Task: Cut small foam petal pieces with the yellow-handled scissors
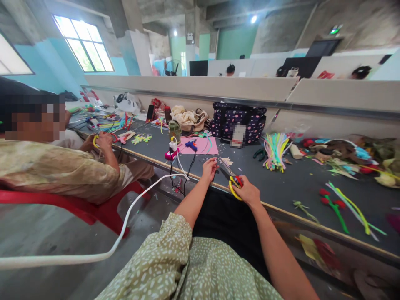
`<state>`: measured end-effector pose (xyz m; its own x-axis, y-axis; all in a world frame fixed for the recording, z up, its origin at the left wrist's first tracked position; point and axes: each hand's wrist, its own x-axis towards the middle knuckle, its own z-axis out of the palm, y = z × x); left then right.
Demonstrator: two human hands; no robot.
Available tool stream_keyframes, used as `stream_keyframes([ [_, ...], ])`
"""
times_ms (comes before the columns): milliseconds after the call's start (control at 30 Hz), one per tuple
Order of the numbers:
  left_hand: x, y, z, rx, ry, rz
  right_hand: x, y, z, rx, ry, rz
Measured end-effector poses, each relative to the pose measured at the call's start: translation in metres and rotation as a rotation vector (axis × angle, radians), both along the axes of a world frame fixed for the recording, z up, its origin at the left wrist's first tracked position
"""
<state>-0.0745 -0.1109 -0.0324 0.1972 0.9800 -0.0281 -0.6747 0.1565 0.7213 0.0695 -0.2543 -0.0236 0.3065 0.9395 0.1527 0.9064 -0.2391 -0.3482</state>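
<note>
My right hand point(249, 191) is closed around the red and yellow handles of a pair of scissors point(235, 180). Their long blades point up and left, toward my left hand point(210, 168). The fingers of that hand are pinched together at the table's front edge, and what they hold, if anything, is too small to make out. Pale scraps point(228, 161) lie just beyond the blades. A pink sheet point(204, 146) with a blue glue gun point(191, 145) on it lies past my left hand.
On the left sits a co-worker point(62, 166) on a red chair point(109, 212). A white cable point(134, 202) runs to a pink power strip point(171, 154). Colourful pipe cleaners point(276, 152) stand bundled right of a dark patterned bag point(223, 118). Red and green pipe-cleaner flowers point(339, 210) lie at right.
</note>
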Motion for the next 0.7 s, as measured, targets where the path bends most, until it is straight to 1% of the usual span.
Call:
stream_keyframes([
  [167, 0.004, -0.012, 0.003, 0.210, 0.249, -0.128, -0.005, 0.000, 0.003, -0.026, -0.092, -0.009],
  [233, 0.005, -0.015, 0.003, 0.241, 0.309, -0.155, -0.005, 0.000, 0.006, -0.007, -0.168, 0.024],
  [333, 0.007, -0.013, 0.000, 0.231, 0.317, -0.146, -0.004, -0.001, 0.014, 0.050, -0.298, 0.081],
  [433, 0.007, -0.007, -0.003, 0.181, 0.237, -0.081, -0.003, -0.001, 0.021, 0.066, -0.368, 0.102],
  [500, 0.008, -0.004, -0.004, 0.121, 0.154, 0.018, -0.002, -0.002, 0.022, 0.069, -0.374, 0.098],
  [600, 0.008, 0.001, -0.005, 0.041, 0.054, 0.146, -0.002, -0.004, 0.018, 0.078, -0.358, 0.067],
  [700, 0.008, 0.003, -0.007, 0.023, 0.032, 0.159, 0.004, -0.005, 0.010, 0.065, -0.303, 0.028],
])
